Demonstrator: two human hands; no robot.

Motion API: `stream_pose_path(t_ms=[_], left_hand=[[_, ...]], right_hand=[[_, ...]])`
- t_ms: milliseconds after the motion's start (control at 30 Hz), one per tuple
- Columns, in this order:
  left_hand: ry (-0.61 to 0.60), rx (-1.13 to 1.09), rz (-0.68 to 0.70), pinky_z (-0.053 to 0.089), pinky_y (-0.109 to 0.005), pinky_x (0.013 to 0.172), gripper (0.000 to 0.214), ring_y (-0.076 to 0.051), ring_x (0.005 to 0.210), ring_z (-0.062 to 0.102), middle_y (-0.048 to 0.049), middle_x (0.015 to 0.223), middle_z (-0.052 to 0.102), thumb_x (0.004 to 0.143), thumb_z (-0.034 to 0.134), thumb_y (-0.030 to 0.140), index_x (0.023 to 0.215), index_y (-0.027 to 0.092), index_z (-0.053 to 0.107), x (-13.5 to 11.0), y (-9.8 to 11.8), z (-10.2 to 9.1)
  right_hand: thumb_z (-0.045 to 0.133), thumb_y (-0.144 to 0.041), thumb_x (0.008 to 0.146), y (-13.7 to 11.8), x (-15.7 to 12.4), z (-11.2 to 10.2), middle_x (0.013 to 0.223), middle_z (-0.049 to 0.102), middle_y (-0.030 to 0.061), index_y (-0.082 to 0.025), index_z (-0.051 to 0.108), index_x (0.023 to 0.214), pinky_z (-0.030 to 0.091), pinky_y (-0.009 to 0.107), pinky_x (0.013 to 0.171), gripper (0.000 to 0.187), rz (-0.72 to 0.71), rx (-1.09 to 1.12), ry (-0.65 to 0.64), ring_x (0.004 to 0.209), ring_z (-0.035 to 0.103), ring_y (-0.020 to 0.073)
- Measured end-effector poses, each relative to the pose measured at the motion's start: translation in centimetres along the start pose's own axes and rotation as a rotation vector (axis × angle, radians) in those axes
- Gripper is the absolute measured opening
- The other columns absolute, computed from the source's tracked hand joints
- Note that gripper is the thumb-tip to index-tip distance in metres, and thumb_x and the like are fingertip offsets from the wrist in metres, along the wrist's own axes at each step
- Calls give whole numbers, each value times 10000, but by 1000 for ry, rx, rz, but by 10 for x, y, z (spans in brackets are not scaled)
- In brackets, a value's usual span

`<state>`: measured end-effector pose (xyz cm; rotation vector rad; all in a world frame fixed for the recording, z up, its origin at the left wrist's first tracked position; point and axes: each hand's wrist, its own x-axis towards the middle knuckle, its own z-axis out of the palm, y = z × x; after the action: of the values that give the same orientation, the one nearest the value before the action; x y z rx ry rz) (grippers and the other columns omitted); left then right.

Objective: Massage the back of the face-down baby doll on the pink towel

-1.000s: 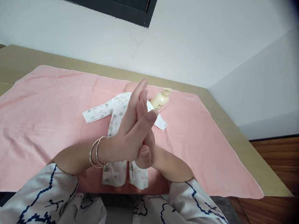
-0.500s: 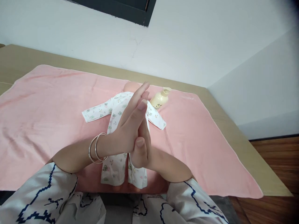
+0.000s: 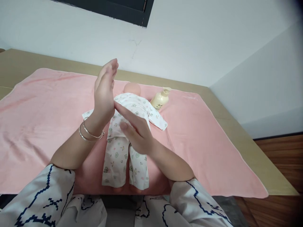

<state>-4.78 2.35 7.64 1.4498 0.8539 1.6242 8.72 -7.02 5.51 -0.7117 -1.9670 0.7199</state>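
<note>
My left hand [image 3: 104, 91], with two thin bangles [image 3: 91, 129] at the wrist, is raised with its fingers stretched upward and holds nothing. The fingertips of my right hand [image 3: 138, 130] touch or nearly touch the heel of the left palm; its fingers are straight and hold nothing. Below both hands lies a baby doll [image 3: 132, 89] in a white printed top [image 3: 137, 104] and matching trousers [image 3: 115, 164]. Its left-side sleeve is partly hidden behind my left wrist. Beside the doll's shoulder is a pale yellow pump bottle [image 3: 160, 99], tilted in view.
A pink blanket [image 3: 201, 151] covers much of the tan table [image 3: 236, 135]. Behind it rises a white wall [image 3: 180, 47] with a dark frame [image 3: 132, 11] at the top. Wooden flooring [image 3: 281, 160] shows past the table's right edge.
My palms were pressed together and have slid apart. The left hand has moved up and left, while the right has turned and dropped towards the left wrist. The doll and bottle stay put.
</note>
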Motion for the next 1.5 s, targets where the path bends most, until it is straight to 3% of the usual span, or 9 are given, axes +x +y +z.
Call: stream_pose_path(t_ms=[167,300,467,667,900,1100,1200,1367,1500], left_hand=[[26,207,-73,457,-406,1147,207,-227,1285,592,-52,1257,680,956,507,324,1092,234,635,8,-52,22],[8,234,-216,541,-392,1010,161,-223,1073,685,-76,1050,741,866,510,211,914,171,658,3,-95,34],[-7,469,-12,511,-418,1043,246,-216,1090,657,-62,1104,729,893,446,245,1015,189,651,-13,-121,34],[-43,628,81,497,-472,1064,386,-244,1143,642,-81,1171,708,891,342,225,1155,165,617,-24,-129,32],[-50,527,128,465,-514,1077,293,-272,1151,624,-90,1171,695,951,390,385,1112,242,590,-24,-148,27],[-67,522,169,467,-472,1096,440,-245,1159,612,-54,1176,671,963,301,532,1153,248,579,-26,-152,25],[-28,540,210,388,-520,1165,463,-277,1270,550,-85,1281,637,990,306,554,1209,242,569,-31,-142,23],[-118,531,269,352,-469,1208,457,-250,1348,519,-72,1386,596,1013,262,538,1288,293,532,-39,-133,15],[-104,595,273,373,-472,1188,496,-256,1322,527,-99,1364,607,1024,227,518,1298,237,530,-39,-137,12]], right_hand=[[350,-209,988,46,23,-6,1476,567,11,-234,527,1431,319,447,1255,478,216,-474,-49,1431,459,203],[373,-140,928,96,33,-15,1464,575,93,-162,608,1343,298,470,1245,477,200,-584,-141,1401,492,233],[372,-256,989,135,34,-34,1536,498,76,-189,546,1414,252,549,1241,464,281,-603,-124,1498,349,268],[344,-265,1006,132,32,-22,1553,411,252,14,439,1465,287,508,1231,545,441,-783,-26,1485,363,323],[470,-316,955,164,28,-36,1510,526,57,-192,591,1384,326,432,1237,462,252,-543,-18,1474,400,202],[397,-297,971,156,21,-33,1531,496,98,-163,583,1389,303,494,1239,477,305,-612,29,1481,387,235],[338,-262,988,132,22,-21,1587,403,132,-131,490,1469,257,581,1234,521,385,-717,-69,1527,281,295],[331,-194,980,118,26,-23,1546,486,55,-223,492,1475,123,588,1271,521,209,-718,-320,1544,238,266],[331,-378,1019,128,24,-33,1601,376,157,-112,408,1514,222,600,1237,568,395,-746,-183,1518,289,331]])
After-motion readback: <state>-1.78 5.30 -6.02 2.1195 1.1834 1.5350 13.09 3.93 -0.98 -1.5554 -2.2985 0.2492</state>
